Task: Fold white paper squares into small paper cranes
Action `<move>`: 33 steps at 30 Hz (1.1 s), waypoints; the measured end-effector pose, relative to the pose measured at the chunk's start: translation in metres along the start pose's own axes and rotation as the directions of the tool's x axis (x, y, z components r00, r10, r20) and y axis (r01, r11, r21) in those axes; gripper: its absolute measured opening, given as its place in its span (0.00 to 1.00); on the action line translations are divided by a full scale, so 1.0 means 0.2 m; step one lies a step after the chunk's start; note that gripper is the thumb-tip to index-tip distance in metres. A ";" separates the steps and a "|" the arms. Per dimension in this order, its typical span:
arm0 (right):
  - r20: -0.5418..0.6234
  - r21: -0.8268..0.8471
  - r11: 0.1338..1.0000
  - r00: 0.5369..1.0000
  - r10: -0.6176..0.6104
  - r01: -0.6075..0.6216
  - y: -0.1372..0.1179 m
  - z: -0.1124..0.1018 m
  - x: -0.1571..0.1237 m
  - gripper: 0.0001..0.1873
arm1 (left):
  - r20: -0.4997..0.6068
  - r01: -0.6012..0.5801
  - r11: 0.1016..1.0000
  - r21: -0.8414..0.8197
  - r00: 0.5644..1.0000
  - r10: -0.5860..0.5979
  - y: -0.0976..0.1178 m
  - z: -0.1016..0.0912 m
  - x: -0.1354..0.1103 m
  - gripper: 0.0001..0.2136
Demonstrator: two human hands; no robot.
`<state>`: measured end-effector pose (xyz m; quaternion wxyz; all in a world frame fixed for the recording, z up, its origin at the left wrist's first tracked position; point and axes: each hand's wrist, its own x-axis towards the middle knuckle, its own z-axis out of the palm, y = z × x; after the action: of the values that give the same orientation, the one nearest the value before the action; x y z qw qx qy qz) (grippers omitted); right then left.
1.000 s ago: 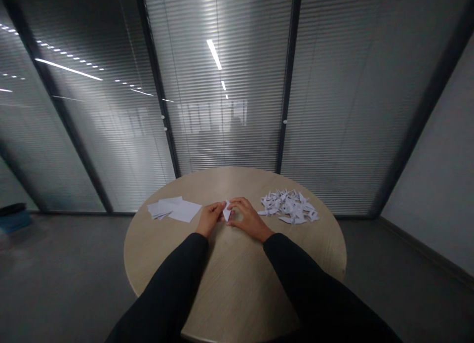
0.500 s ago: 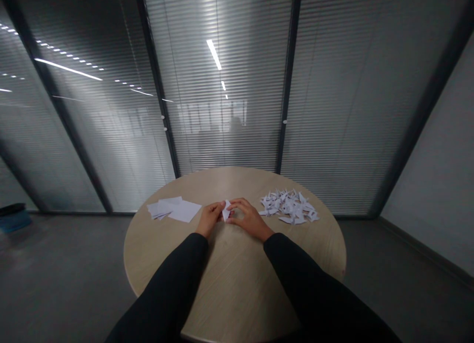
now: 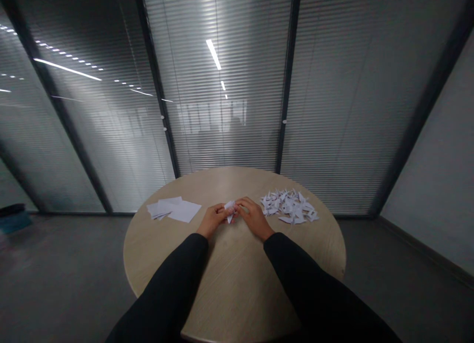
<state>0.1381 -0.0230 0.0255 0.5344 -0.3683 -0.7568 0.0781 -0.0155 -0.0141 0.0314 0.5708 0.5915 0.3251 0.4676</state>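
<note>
Between my hands is a small folded piece of white paper point(image 3: 229, 205), held just above the middle of the table. My left hand point(image 3: 213, 220) pinches it from the left, thumb laid across its face. From the right, the fingertips of my right hand point(image 3: 255, 217) close on its edge. Fingers cover part of the paper, so its full shape cannot be made out. Left of my hands lie several flat white paper sheets point(image 3: 185, 211), loosely overlapped. To the right is a heap of small folded paper pieces point(image 3: 291, 204) with pointed ends, close to my right hand.
The round wooden table point(image 3: 237, 283) has its far edge near a glass partition with blinds point(image 3: 229, 145). A blue bin point(image 3: 15, 219) stands on the floor at far left. A pale wall point(image 3: 437, 185) rises on the right.
My left thumb has moved across the folded paper, and the paper has shifted slightly right and turned. My right fingers have drawn together on its right edge. Sheets and heap look unchanged.
</note>
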 end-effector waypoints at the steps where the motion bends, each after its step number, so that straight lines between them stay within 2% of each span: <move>1: -0.004 -0.006 1.000 1.000 0.005 -0.005 0.00 0.00 0.00 0.09 | 0.006 -0.001 1.000 -0.003 1.000 0.001 0.00 0.00 0.00 0.23; 12: -0.041 0.014 1.000 0.999 0.024 -0.023 0.00 0.01 0.00 0.09 | 0.029 0.001 1.000 0.015 1.000 -0.001 -0.04 -0.03 0.02 0.23; 27: -0.099 -0.043 0.998 0.995 0.031 -0.036 0.01 0.01 0.00 0.07 | 0.027 0.009 0.995 0.095 1.000 -0.012 -0.01 -0.01 0.00 0.21; 33: -0.123 0.005 0.997 0.989 0.080 -0.080 0.04 0.01 0.01 0.07 | 0.062 0.000 0.995 0.103 0.998 -0.007 0.01 0.01 -0.02 0.21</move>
<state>0.1389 -0.0162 0.0216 0.5766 -0.4023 -0.7070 0.0767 -0.0158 -0.0186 0.0330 0.5503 0.6336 0.3319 0.4307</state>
